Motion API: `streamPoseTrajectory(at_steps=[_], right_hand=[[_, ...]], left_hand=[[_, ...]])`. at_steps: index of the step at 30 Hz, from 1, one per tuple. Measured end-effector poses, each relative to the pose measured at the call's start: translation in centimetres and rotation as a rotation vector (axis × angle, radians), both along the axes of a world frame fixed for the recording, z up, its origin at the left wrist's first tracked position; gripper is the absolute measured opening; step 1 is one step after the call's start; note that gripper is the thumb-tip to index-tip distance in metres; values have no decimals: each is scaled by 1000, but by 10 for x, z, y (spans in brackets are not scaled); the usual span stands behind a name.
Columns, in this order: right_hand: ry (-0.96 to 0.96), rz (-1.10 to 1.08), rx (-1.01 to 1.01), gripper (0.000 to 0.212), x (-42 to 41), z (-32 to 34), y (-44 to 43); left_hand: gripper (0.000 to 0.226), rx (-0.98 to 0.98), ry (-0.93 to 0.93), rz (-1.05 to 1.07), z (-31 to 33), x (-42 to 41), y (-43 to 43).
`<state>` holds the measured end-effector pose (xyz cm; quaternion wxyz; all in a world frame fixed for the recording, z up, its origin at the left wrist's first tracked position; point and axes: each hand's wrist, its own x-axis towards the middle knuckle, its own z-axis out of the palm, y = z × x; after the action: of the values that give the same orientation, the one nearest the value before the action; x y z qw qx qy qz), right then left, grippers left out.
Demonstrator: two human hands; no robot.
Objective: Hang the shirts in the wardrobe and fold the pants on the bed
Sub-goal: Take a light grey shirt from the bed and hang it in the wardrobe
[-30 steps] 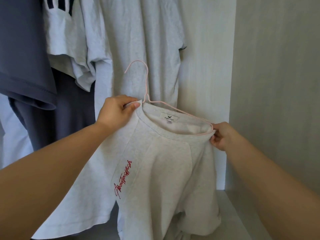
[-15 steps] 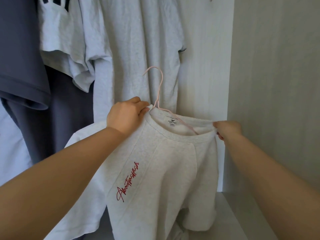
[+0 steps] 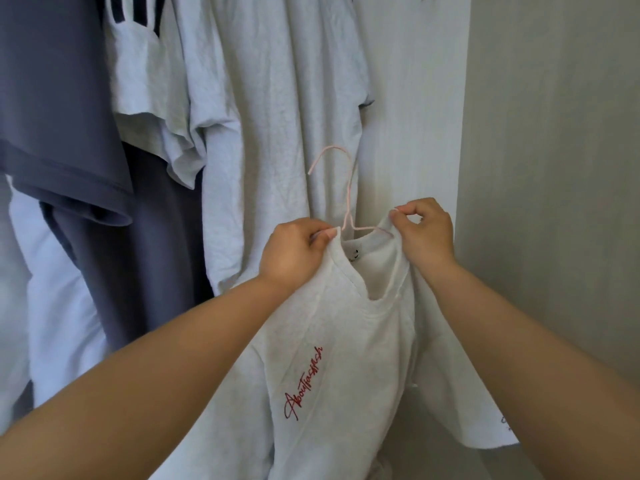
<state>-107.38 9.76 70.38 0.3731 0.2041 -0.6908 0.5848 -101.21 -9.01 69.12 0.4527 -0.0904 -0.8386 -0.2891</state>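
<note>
Hands: I see left hand and right hand pinching the pale grey red-script cotton shirt's collar around a thin pink wire hanger.

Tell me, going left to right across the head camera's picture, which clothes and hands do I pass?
Dark blue shirt → striped white shirt → hanging grey shirt → left hand → pink hanger → right hand → wardrobe side wall.

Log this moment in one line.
step: hanging | left hand: gripping white shirt collar | right hand: same | pink hanger: not yet hung
</note>
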Motion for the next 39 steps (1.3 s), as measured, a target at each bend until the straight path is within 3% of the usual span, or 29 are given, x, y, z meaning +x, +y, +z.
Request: streamPoseTrajectory(at_steps=[9, 18, 24, 29, 35, 39], right_hand=[[124, -6, 273, 22, 13, 0, -5], [189, 96, 458, 8, 22, 72, 28], [172, -10, 265, 8, 17, 101, 61], [133, -24, 223, 10, 13, 100, 65], [154, -38, 280, 23, 13, 95, 76], [41, -114, 302, 38, 7, 89, 99]], left_hand=[[16, 98, 72, -58, 3, 0, 13], [18, -171, 173, 0, 70, 8, 4], [30, -86, 148, 132, 92, 8, -10], [31, -407, 118, 128, 101, 7, 12], [29, -225, 151, 143, 110, -3, 16], [30, -163, 179, 198, 114, -4, 6]])
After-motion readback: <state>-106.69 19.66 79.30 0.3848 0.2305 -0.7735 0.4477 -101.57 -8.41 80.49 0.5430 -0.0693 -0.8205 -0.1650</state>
